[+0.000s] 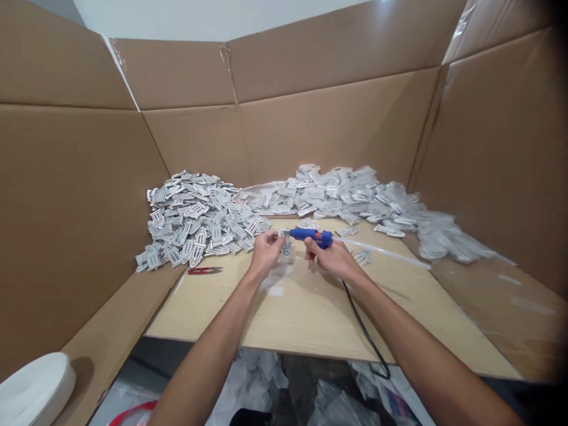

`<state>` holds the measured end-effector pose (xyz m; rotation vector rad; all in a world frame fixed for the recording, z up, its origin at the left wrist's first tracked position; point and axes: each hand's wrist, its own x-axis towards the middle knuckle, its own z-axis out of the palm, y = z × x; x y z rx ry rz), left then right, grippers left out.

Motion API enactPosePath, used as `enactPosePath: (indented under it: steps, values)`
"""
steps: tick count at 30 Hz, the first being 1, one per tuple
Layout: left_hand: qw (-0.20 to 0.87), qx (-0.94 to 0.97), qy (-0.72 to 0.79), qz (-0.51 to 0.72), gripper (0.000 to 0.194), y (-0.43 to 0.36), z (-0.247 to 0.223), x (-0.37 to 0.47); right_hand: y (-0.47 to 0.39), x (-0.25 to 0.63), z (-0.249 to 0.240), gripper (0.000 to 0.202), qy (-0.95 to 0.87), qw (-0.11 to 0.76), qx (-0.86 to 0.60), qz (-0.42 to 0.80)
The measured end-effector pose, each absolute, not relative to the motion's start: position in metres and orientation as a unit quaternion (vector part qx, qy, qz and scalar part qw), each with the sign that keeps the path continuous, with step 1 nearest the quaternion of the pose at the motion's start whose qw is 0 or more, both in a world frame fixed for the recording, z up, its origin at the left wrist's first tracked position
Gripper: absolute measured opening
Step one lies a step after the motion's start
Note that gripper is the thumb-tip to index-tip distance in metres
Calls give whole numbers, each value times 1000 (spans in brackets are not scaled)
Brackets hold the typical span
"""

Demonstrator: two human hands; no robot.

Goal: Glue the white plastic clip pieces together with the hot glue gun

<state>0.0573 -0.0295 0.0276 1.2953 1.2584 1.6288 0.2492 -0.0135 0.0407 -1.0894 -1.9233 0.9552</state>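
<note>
In the middle of the board, my right hand [328, 257] is wrapped round a blue hot glue gun [306, 234]. A long clear glue stick [385, 251] sticks out of its back, and a black cord [364, 324] runs down from it over the board's front edge. My left hand [265, 253] pinches a small grey-and-white flat piece [286, 245] right at the gun's nozzle; whether the nozzle touches it I cannot tell. Left of my hands lies a big heap of similar grey pieces [195, 216]. Red-handled thread snips [205, 270] rest in front of that heap.
Plastic-wrapped pieces [340, 193] are piled at the back right. Tall cardboard walls [315, 127] enclose the wooden board [206, 316] on the left, back and right. A white round object [30, 390] stands at the lower left. Plastic bags [342, 411] lie below the front edge.
</note>
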Motion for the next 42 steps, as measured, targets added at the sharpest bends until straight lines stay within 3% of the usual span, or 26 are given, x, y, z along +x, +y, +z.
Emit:
enactPosePath:
  steps: [17,24,28,32,35,38,40,42]
  values:
    - [271,544,485,629,25,-26,19,53,-16,243,34,50,-747,361,-452,327]
    - [273,568,496,597,29,-34,26,48,-19,244,41,12,-893,260,-343,130]
    - [287,584,489,580,24,-34,28,44,-26,242,41,6,-910,204,-361,-3]
    - [288,556,529,573,18,-31,24,41,-26,243,40,12,-862,304,-396,-92]
    - [319,506,596,536,15,-32,21,34,-21,247,37,17,-833,395,-385,-53]
    - [396,457,617,503,15,-34,24,19,-15,251,34,19,-824,430,-367,28]
    - [411,405,604,550,15,-31,32,7,-10,253,33,19,-811,442,-377,65]
    - [335,344,565,671,27,-25,43,-5,-6,255,33,17,-801,441,-399,74]
